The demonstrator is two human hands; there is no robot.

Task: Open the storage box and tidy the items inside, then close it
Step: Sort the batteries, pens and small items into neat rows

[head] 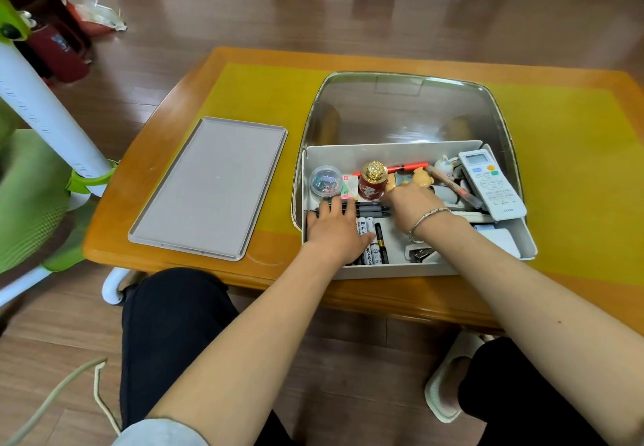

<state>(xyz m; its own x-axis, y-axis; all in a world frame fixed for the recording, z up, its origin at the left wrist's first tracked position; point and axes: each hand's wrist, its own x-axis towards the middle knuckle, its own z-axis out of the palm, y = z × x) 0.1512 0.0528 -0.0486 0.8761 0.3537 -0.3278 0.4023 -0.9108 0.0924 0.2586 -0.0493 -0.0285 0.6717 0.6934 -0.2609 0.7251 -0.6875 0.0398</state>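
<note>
storage box (418, 269) sits open on the counter (174, 180) in front of me, white, with its clear lid (407, 107) tipped up behind it. my left hand (336, 227) lies flat inside the box, fingers spread and fairly straight, resting on the dark pens (371, 209) that lie crosswise and covering part of the white markers (366, 233) lined up beneath. my right hand (409, 206) reaches in from the other side, fingers curled down at the right end of the same pens; it seems to be pinching them, though the fingertips are hidden and i cannot tell for sure. a thin bracelet (427, 219) circles that wrist.

along the back of the box stand a clear round tub of clips (326, 180), a small pack of sticky notes (349, 187) and a red bottle with a gold cap (373, 180), with an orange pen (393, 168) lying behind them. to the right are small toy figures (423, 177) and a white remote (491, 184) leaning on the right wall. a stapler (418, 254) lies near the front wall.

left of the box, well apart from it, a flat grey tray (212, 187) rests on the yellow mat (258, 97).
</note>
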